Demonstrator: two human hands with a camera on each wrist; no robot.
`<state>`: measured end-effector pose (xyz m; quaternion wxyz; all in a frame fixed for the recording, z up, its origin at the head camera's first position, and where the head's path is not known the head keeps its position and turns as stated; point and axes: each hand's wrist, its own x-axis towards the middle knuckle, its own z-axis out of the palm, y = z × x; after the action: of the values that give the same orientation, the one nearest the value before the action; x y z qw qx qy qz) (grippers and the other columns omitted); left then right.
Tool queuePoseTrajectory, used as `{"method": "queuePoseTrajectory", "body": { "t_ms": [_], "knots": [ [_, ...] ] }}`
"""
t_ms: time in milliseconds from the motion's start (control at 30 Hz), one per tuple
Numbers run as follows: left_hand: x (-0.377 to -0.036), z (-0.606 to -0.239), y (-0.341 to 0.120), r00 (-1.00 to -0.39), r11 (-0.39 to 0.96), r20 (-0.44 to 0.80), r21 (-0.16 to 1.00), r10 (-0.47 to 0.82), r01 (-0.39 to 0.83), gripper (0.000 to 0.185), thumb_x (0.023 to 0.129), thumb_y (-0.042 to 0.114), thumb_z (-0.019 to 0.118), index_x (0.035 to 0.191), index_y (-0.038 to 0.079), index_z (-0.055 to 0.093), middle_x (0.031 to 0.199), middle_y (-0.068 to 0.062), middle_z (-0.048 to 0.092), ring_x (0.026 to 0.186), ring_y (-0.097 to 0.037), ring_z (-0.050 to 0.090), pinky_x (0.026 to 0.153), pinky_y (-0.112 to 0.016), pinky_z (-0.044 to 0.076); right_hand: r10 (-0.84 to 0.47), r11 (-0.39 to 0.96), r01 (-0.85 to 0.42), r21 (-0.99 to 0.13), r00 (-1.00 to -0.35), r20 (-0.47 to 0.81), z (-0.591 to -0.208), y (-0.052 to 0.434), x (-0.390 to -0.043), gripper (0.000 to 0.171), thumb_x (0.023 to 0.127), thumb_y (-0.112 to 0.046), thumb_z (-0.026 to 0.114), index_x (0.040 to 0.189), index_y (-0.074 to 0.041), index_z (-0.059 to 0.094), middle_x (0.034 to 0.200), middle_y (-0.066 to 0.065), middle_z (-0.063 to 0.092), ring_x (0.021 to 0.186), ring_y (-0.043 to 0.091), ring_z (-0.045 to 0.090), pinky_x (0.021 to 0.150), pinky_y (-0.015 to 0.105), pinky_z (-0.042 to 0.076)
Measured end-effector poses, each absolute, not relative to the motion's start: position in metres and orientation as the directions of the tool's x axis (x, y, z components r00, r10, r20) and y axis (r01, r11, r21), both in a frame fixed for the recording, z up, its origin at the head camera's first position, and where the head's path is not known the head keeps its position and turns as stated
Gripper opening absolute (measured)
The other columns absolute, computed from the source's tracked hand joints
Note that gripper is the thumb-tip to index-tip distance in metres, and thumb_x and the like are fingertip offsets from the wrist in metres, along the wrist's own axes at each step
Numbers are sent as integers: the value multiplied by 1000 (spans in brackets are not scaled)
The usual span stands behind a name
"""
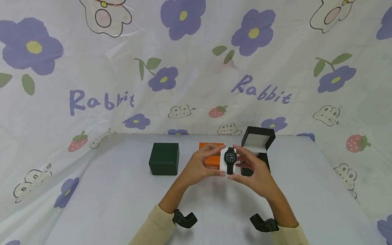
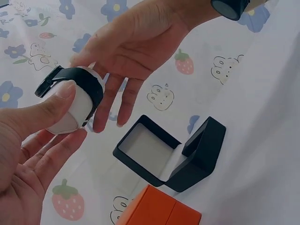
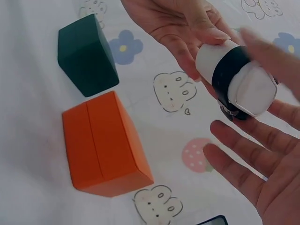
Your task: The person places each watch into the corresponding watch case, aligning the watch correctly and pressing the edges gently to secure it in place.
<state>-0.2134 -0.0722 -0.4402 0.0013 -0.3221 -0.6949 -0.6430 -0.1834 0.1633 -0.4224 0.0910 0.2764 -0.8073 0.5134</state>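
Note:
A watch (image 1: 230, 157) with a dark dial and black strap is wrapped round a white cushion (image 3: 255, 91). My left hand (image 1: 197, 166) grips one end of this cushion, its thumb on top and fingers beneath. At the opposite end my right hand (image 1: 255, 172) spreads round the watch, with fingertips at its underside (image 3: 276, 140). Its thumb is blurred over the strap, and the lower fingers stretch out straight. Behind the right hand stands a black watch box (image 2: 201, 157), lid raised, pale inside. An orange box (image 3: 108, 143) sits behind the left hand, partly covered by it.
A closed dark green box (image 1: 164, 159) stands on the white-covered table (image 1: 116, 204), left of the orange one. Patterned cloth (image 1: 196, 75) with flowers and rabbits hangs behind and at both sides. Each wrist wears a black camera mount (image 1: 185, 218).

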Motion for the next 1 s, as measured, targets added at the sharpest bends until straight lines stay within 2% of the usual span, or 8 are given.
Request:
{"method": "queuePoseTrajectory", "body": {
  "t_ms": [67, 133, 300, 467, 733, 1000],
  "knots": [
    [-213, -440, -72, -796, -34, 415, 894, 440, 447, 83, 75, 3, 89, 147, 26, 56, 134, -1, 53, 124, -20, 60, 82, -36, 62, -356, 291, -537, -792, -829, 431, -422, 164, -184, 84, 81, -3, 85, 153, -16, 45, 147, 6, 54, 110, 15, 65, 91, 36, 59],
    [-213, -440, -71, -796, -33, 416, 893, 439, 448, 82, 75, 3, 89, 147, 25, 57, 136, -1, 52, 124, -20, 60, 81, -35, 62, -357, 260, -533, -805, -828, 433, -422, 165, -184, 77, 84, 0, 82, 152, -14, 48, 143, 7, 56, 106, 16, 67, 87, 38, 61],
    [-212, -440, -69, -793, -51, 418, 895, 442, 443, 83, 74, 1, 89, 147, 23, 57, 139, 0, 51, 126, -21, 58, 82, -35, 62, -336, 258, -517, -816, -840, 426, -423, 164, -184, 67, 87, -5, 80, 147, -18, 54, 127, 7, 61, 95, 19, 70, 84, 30, 61],
    [-211, -439, -67, -796, -45, 419, 894, 436, 446, 83, 73, -1, 89, 146, 23, 57, 140, 1, 50, 128, -21, 55, 82, -35, 62, -296, 236, -507, -829, -850, 436, -425, 162, -184, 62, 88, -4, 79, 144, -19, 58, 131, 10, 62, 93, 21, 72, 83, 29, 61],
    [-210, -440, -65, -788, -50, 442, 882, 428, 468, 82, 73, -3, 88, 147, 15, 57, 142, 0, 48, 125, -21, 59, 82, -34, 62, -254, 184, -509, -841, -851, 460, -424, 156, -182, 60, 88, 2, 77, 143, -12, 58, 135, 13, 60, 94, 23, 72, 79, 27, 62],
    [-210, -441, -63, -761, -63, 480, 860, 437, 506, 82, 73, -3, 88, 147, 12, 56, 143, -6, 48, 127, -26, 57, 82, -34, 61, -204, 241, -463, -853, -883, 422, -422, 154, -180, 56, 89, -7, 79, 141, -17, 61, 126, 12, 63, 85, 24, 71, 74, 26, 62]
  ]
}}
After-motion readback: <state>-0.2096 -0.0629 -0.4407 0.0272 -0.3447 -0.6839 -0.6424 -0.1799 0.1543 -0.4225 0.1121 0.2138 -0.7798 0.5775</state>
